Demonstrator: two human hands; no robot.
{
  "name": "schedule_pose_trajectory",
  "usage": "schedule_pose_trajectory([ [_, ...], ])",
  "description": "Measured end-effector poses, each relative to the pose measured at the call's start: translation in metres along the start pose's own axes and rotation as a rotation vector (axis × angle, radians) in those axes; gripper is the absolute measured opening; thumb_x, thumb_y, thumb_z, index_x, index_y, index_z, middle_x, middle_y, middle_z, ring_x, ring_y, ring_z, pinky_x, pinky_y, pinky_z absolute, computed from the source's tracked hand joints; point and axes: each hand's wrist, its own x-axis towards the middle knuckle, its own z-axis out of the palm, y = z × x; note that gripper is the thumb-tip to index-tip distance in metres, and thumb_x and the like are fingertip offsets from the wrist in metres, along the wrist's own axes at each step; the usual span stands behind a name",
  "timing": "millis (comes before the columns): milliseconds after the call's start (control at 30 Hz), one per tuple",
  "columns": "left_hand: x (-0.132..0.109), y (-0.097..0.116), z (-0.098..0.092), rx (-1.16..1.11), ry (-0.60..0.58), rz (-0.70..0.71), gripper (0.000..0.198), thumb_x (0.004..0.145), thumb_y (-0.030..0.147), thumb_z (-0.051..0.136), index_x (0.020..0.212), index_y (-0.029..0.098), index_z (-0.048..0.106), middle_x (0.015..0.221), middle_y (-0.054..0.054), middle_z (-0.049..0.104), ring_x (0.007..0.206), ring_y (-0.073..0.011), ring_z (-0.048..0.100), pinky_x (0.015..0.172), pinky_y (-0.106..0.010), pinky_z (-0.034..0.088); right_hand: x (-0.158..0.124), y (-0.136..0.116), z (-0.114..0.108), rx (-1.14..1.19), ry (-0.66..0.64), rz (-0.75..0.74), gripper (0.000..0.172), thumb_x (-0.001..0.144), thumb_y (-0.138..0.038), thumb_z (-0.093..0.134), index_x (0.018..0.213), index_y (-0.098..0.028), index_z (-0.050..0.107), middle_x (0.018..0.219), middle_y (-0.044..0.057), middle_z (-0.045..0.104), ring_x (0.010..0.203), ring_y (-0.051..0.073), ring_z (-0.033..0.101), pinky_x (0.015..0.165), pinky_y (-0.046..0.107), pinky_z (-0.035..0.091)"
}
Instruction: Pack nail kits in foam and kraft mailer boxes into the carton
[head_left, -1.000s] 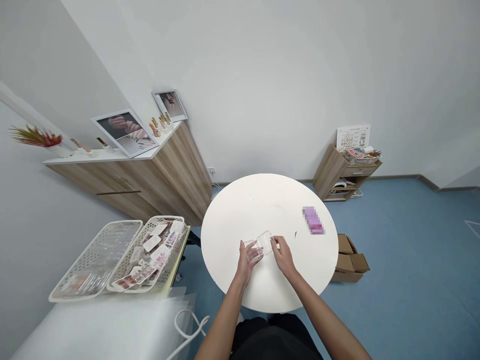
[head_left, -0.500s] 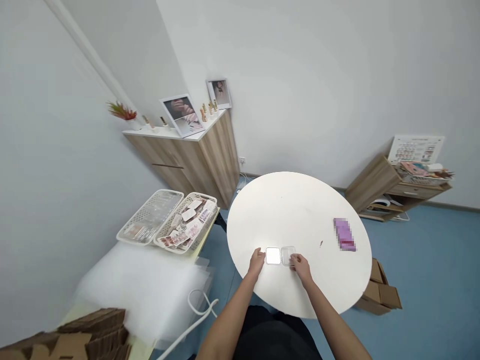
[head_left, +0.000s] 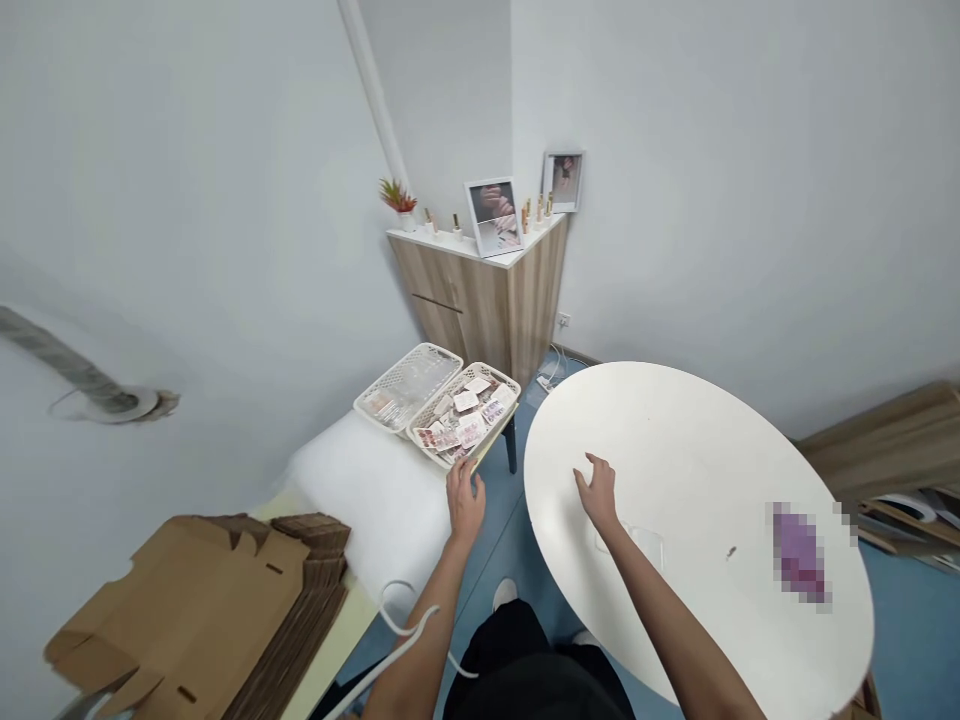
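As right hand [head_left: 598, 492] splays open beside clear box [head_left: 646, 547], left hand [head_left: 465, 505] half-curls, grip unclear.

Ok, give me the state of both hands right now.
Left hand: fingers curled; cannot tell whether it holds anything.
Right hand: open, fingers spread, holding nothing.

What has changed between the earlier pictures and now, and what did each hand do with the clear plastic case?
Both hands have let go of the clear plastic case, which now lies on the round white table. The left hand has moved off the table toward the white lattice basket. The right hand is spread on the table beyond the case. The pixelated purple item stayed where it was.
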Motion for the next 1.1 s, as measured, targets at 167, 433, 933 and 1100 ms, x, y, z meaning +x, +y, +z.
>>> schedule_pose_trajectory([
  [167, 0.019, -0.048, -0.033, 0.217, -0.031, -0.019, 0.044, 0.091, 0.025, 0.043, 0.134, 0.019, 0.048, 0.143, -0.015, 0.044, 0.135, -0.0312, 0.037, 0.109, -0.051, 0.033, 0.038, -0.089, 0.061, -0.041, -0.161, -0.292, 0.044, 0.091, -0.035, 0.046, 0.132, -0.018, 0.046, 0.123, 0.014, 0.056, 0.115, 0.03, 0.046, 0.097, 0.046, 0.04],
  [433, 0.067, -0.092, -0.047, 0.353, 0.069, -0.361, 0.038, 0.089, 0.038, 0.051, 0.118, 0.014, 0.057, 0.12, -0.017, 0.055, 0.114, -0.0324, 0.05, 0.094, -0.045, 0.042, 0.074, -0.187, 0.152, -0.253, -0.551, -0.608, 0.057, 0.082, -0.03, 0.06, 0.136, -0.016, 0.048, 0.137, 0.015, 0.051, 0.127, 0.032, 0.038, 0.106, 0.045, 0.031],
  [933, 0.11, -0.121, -0.066, -0.349, -0.091, -0.46, 0.025, 0.082, 0.044, 0.056, 0.07, 0.022, 0.053, 0.072, 0.001, 0.058, 0.069, -0.0168, 0.061, 0.074, -0.033, 0.052, 0.096, -0.214, 0.211, -0.321, -0.804, -0.676, 0.064, 0.074, -0.033, 0.072, 0.133, -0.022, 0.047, 0.133, 0.013, 0.057, 0.133, 0.034, 0.035, 0.108, 0.054, 0.021],
  [1100, 0.113, -0.12, -0.079, -0.659, -0.204, -0.539, 0.04, 0.074, 0.06, 0.064, 0.072, 0.022, 0.05, 0.071, 0.002, 0.061, 0.07, -0.0184, 0.067, 0.072, -0.033, 0.056, 0.108, -0.224, 0.191, -0.268, -0.714, -0.819, 0.061, 0.076, -0.034, 0.068, 0.131, -0.02, 0.048, 0.127, 0.014, 0.059, 0.13, 0.032, 0.039, 0.112, 0.058, 0.011],
])
